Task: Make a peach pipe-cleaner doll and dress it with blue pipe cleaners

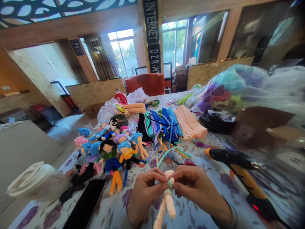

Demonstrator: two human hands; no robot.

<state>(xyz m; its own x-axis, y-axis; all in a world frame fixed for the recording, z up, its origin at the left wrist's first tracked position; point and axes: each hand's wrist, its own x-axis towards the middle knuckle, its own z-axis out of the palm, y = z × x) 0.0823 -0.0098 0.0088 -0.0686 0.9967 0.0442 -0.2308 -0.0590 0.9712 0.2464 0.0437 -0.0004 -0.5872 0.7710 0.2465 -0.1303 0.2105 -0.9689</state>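
Observation:
My left hand [145,187] and my right hand [195,186] meet low in the middle of the view, both pinched on a small peach pipe-cleaner doll [166,200]. The doll's twisted legs hang down below my fingers. A teal pipe cleaner [166,152] is wound round the doll's neck and arcs up and away from my fingertips. Its round head shows just above my fingers.
A heap of finished dolls [107,146] lies left of centre. Bundles of blue [164,122] and peach pipe cleaners [189,124] sit behind. A glue gun [238,168] lies right, a black phone [87,202] and a lidded cup [33,183] left. Plastic bags [233,87] and a cardboard box [259,124] fill the right.

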